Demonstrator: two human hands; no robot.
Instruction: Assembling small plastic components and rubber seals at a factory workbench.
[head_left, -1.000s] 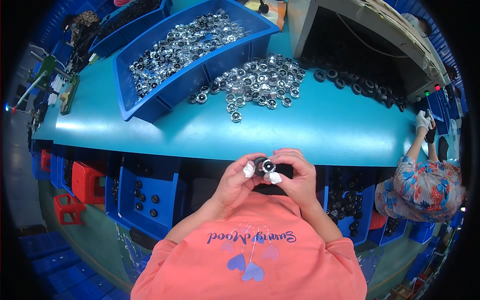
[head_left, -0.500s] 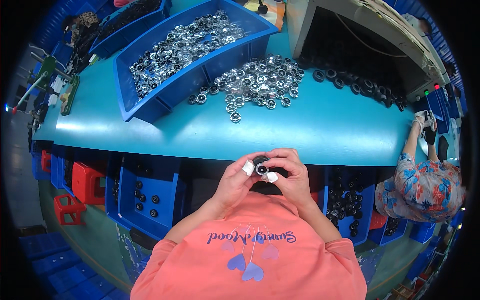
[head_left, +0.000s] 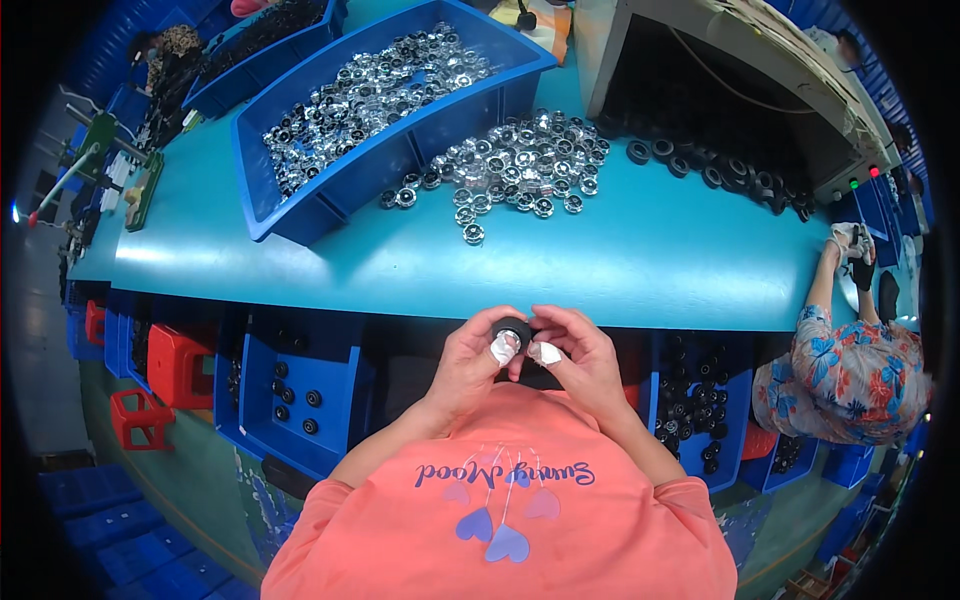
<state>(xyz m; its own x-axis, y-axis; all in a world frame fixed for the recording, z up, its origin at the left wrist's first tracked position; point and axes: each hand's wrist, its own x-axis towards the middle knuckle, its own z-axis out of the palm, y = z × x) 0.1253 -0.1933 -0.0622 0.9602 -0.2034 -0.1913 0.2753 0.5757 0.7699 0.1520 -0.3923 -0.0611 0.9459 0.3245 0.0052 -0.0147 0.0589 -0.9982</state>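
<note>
Just in front of the table edge, my left hand (head_left: pixel 468 352) is closed around a small wheel with a black tyre (head_left: pixel 514 325). Its white-wrapped thumb lies over the wheel's near side and hides part of it. My right hand (head_left: pixel 583 352) is close against the wheel's right side, thumb and forefinger apart; whether the fingertips touch the tyre is hard to make out. White wrapping covers the right thumb too. Past the hands, a loose pile of clear wheel hubs with dark centres (head_left: pixel 520 165) spreads over the blue-green table (head_left: pixel 400 275).
A blue bin (head_left: pixel 385 150) full of similar hubs stands behind left. Black tyres (head_left: pixel 712 176) lie before a large machine housing (head_left: pixel 608 60) at the right. Below the table are blue bins (head_left: pixel 300 445) with black wheels and red stools (head_left: pixel 180 367). A co-worker (head_left: pixel 850 380) sits at the right.
The wheel has turned and shifted slightly left into my left hand, and its hub face no longer shows. My right fingers have drawn back from across it.
</note>
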